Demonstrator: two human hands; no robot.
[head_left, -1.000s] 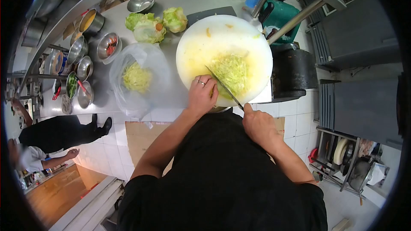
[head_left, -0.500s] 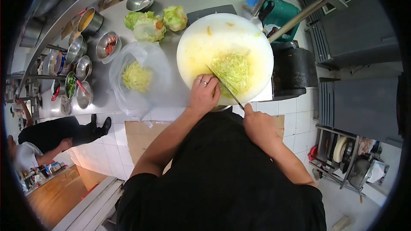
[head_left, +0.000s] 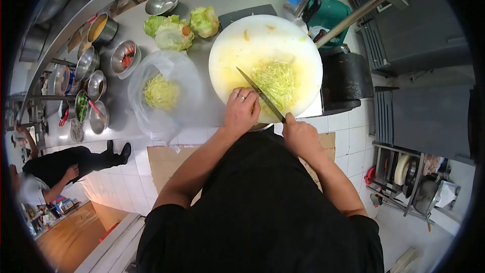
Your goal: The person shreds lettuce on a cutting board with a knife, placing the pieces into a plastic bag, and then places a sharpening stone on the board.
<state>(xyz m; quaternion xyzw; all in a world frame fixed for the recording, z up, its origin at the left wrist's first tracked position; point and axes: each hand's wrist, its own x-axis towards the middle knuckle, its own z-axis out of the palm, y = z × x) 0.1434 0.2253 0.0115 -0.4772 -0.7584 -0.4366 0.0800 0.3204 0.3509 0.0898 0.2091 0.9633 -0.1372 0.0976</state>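
Observation:
My right hand (head_left: pixel 301 135) is wrapped round the handle of a kitchen knife (head_left: pixel 262 93). The blade slants up and to the left over a round white cutting board (head_left: pixel 230 45). Pale green shredded lettuce (head_left: pixel 275 86) lies in a heap on the board, just right of the blade. Close against the blade's left side rests my left hand (head_left: pixel 241 111), fingers curled and pressed together, a ring on one of them. Whatever lies under those fingers is hidden. Left of the board, a clear plastic bag (head_left: pixel 189 83) holds more shreds.
Lettuce heads (head_left: pixel 204 21) sit behind the bag. Several metal bowls (head_left: pixel 162 1) and a pot (head_left: pixel 103 29) stand along the counter's left side. A metal rail (head_left: pixel 353 20) and a black bin (head_left: pixel 346 78) are at the right. Another person (head_left: pixel 65 167) stands at the left.
The knife blade has tilted to show more of its flat side, and its tip has moved up and left. My right hand has shifted slightly left and up; my left hand stays nearly in place.

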